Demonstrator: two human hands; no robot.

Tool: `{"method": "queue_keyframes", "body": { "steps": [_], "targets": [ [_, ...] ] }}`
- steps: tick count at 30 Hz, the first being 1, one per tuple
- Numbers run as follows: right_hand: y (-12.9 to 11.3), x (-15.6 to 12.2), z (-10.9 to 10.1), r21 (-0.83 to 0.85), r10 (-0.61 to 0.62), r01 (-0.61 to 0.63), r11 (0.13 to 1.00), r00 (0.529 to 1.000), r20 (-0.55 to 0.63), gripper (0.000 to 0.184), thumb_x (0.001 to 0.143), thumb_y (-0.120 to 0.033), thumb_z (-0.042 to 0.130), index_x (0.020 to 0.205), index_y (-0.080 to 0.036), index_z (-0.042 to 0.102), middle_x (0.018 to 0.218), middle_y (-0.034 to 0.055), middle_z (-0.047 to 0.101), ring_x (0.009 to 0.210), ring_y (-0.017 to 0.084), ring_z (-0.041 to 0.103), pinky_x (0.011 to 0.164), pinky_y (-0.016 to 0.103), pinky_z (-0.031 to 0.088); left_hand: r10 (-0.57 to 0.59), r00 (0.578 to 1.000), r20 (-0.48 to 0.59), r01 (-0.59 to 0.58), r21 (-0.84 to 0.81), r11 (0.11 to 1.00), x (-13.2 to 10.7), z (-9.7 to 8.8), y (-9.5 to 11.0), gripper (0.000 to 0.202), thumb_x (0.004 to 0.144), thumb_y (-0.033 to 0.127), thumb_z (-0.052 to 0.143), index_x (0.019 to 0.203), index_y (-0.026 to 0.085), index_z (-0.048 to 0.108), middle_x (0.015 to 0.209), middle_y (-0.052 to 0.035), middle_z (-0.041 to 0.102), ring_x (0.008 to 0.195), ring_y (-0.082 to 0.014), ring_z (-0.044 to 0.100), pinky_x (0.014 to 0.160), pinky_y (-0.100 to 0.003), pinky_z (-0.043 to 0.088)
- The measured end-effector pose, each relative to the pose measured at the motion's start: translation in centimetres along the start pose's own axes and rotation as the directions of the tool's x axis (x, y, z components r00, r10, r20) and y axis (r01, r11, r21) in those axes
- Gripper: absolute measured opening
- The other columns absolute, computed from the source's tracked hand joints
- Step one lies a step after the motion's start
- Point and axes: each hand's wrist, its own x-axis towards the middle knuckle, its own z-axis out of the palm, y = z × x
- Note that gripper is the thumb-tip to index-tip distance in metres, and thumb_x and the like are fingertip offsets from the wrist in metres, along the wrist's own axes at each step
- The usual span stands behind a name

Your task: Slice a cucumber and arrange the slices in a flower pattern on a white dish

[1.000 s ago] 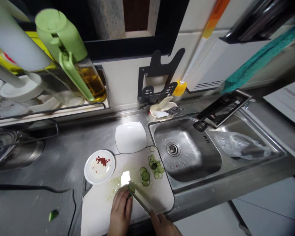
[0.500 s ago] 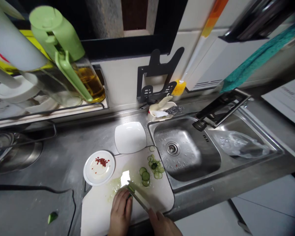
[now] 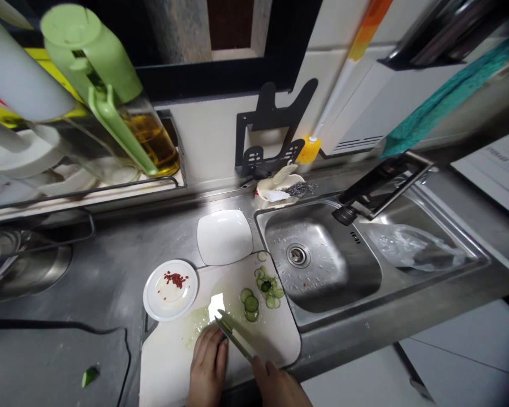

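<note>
Steel kitchen counter (image 3: 110, 240), left hand (image 3: 207, 359) curled over cucumber (image 3: 224, 338), right hand (image 3: 277, 384) wrapped around a knife (image 3: 238, 342), round plate (image 3: 152, 299) at the left hand's eleven o'clock.

Head-worn camera: above near side of bench (image 3: 110, 243), facing forward and down, moderate range; coverage runs from near cutting board (image 3: 169, 359) to far wall (image 3: 203, 138).

Cucumber slices (image 3: 251, 304): pale green, dark green rims. Knife (image 3: 236, 340): grey blade. Cutting board (image 3: 165, 370): off-white, pale green smears. 2 plates, both white: round plate (image 3: 152, 302) and squarish plate (image 3: 224, 237); red bits (image 3: 175, 279) on the former. Worktop (image 3: 106, 271), sink (image 3: 331, 274): silver-grey. Oil bottle (image 3: 123, 85): light green top, amber oil (image 3: 150, 138). Wall rack (image 3: 271, 117): black. Cloth (image 3: 449, 102): teal.
</note>
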Motion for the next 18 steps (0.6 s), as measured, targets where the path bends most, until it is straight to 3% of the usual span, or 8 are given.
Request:
{"method": "queue_keyframes", "body": {
  "steps": [7, 13, 18],
  "targets": [
    [0.0, 0.6, 0.4, 0.04, -0.003, 0.003, 0.999, 1.0, -0.001, 0.047, 0.071, 0.007, 0.046, 0.107, -0.02, 0.058, 0.083, 0.0035, 0.071, 0.065, 0.02, 0.069, 0.049, 0.024, 0.041, -0.003, 1.0, 0.024, 0.003, 0.004, 1.0, 0.0, 0.0, -0.1, 0.023, 0.092, 0.028, 0.049, 0.106, 0.02, 0.065, 0.105, -0.006, 0.072, 0.102, -0.0202, 0.066, 0.092, -0.037, 0.053],
    [-0.2, 1.1, 0.4, 0.038, -0.004, 0.003, 0.999, 1.0, 0.021, 0.043, 0.078, 0.005, 0.041, 0.109, -0.019, 0.058, 0.082, 0.0045, 0.07, 0.068, 0.019, 0.069, 0.052, 0.024, 0.043, 0.031, 0.999, 0.008, -0.031, 0.007, 0.999, 0.2, -0.1, 0.1, 0.022, 0.091, 0.026, 0.05, 0.105, 0.019, 0.065, 0.105, -0.0059, 0.072, 0.101, -0.0197, 0.066, 0.092, -0.036, 0.052],
    [-0.5, 1.9, -0.4, 0.111, -0.002, -0.011, 0.994, 0.993, 0.114, 0.047, 0.079, 0.006, 0.037, 0.114, -0.017, 0.058, 0.09, 0.0087, 0.071, 0.076, 0.022, 0.07, 0.057, 0.025, 0.046, 0.062, 0.998, 0.006, -0.062, 0.042, 0.997, 0.2, -0.1, 0.1, 0.022, 0.093, 0.025, 0.047, 0.105, 0.019, 0.064, 0.104, -0.0056, 0.072, 0.1, -0.0186, 0.066, 0.091, -0.035, 0.052]
  ]
}}
